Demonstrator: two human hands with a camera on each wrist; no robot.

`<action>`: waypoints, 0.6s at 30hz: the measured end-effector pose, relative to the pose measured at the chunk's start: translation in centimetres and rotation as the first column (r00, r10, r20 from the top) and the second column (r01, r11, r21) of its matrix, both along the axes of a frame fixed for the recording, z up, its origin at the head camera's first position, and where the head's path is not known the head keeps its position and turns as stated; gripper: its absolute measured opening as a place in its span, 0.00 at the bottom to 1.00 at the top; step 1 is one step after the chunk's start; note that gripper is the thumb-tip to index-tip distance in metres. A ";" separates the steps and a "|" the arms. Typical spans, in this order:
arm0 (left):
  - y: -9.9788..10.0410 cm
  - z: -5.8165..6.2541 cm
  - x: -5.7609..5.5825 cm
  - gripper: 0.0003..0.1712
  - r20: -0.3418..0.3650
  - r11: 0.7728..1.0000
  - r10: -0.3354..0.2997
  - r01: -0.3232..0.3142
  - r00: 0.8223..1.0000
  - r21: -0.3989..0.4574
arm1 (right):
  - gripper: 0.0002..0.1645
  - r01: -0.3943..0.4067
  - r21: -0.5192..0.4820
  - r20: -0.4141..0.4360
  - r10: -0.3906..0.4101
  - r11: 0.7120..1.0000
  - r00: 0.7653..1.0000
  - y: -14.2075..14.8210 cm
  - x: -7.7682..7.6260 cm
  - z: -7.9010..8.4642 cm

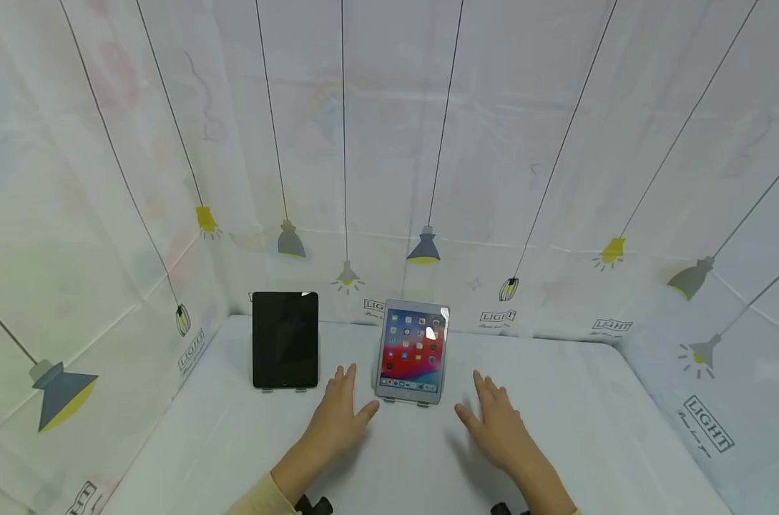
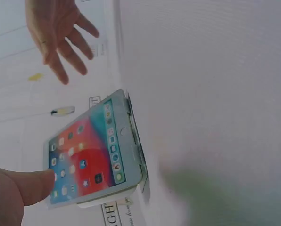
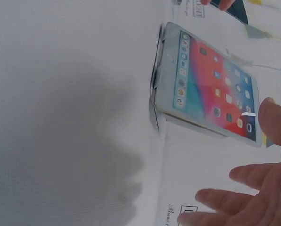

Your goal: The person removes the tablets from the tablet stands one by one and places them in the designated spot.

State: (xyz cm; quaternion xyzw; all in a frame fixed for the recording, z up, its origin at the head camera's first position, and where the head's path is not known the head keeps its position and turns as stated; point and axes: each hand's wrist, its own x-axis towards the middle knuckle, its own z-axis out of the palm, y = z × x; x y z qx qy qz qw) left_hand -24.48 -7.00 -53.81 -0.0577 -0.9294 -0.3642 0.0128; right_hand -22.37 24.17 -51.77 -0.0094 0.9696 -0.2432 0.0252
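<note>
A white tablet (image 1: 412,352) with a lit home screen of app icons leans back on a small stand near the rear of the table. To its left, a black tablet (image 1: 285,340) with a dark screen stands propped the same way. My left hand (image 1: 339,415) hovers in front of the gap between the two, fingers extended and thumb spread toward the white one. My right hand (image 1: 497,427) is in front and to the right of the white tablet, fingers spread and holding nothing. In the right wrist view, the white tablet (image 3: 211,87) stands apart from the spread fingers.
The table (image 1: 556,400) has a white cover. Behind it hangs a pale curtain (image 1: 492,143) printed with lamps and the word LIGHT, which also closes off both sides. Dark wrist-camera parts (image 1: 315,505) show below my left wrist.
</note>
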 end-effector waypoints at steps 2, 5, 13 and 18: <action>-0.2 0.1 -0.3 0.48 0.009 0.998 0.024 -0.025 1.000 0.056 | 0.59 -0.011 -0.079 0.002 0.011 0.997 1.000 0.2 -0.4 0.0; -0.5 0.4 -0.6 0.46 0.024 0.990 0.053 -0.055 0.998 0.133 | 0.58 -0.010 -0.166 0.017 0.013 0.986 1.000 0.6 -1.1 -0.3; -1.0 0.5 -1.2 0.36 0.077 0.936 0.084 -0.105 0.993 0.335 | 0.48 0.005 -0.482 0.005 -0.003 0.876 1.000 1.5 -2.4 -1.0; -1.4 0.5 -1.8 0.34 0.093 0.894 0.026 -0.065 0.995 0.444 | 0.47 0.037 -0.643 0.049 -0.007 0.765 0.999 1.8 -3.1 -1.0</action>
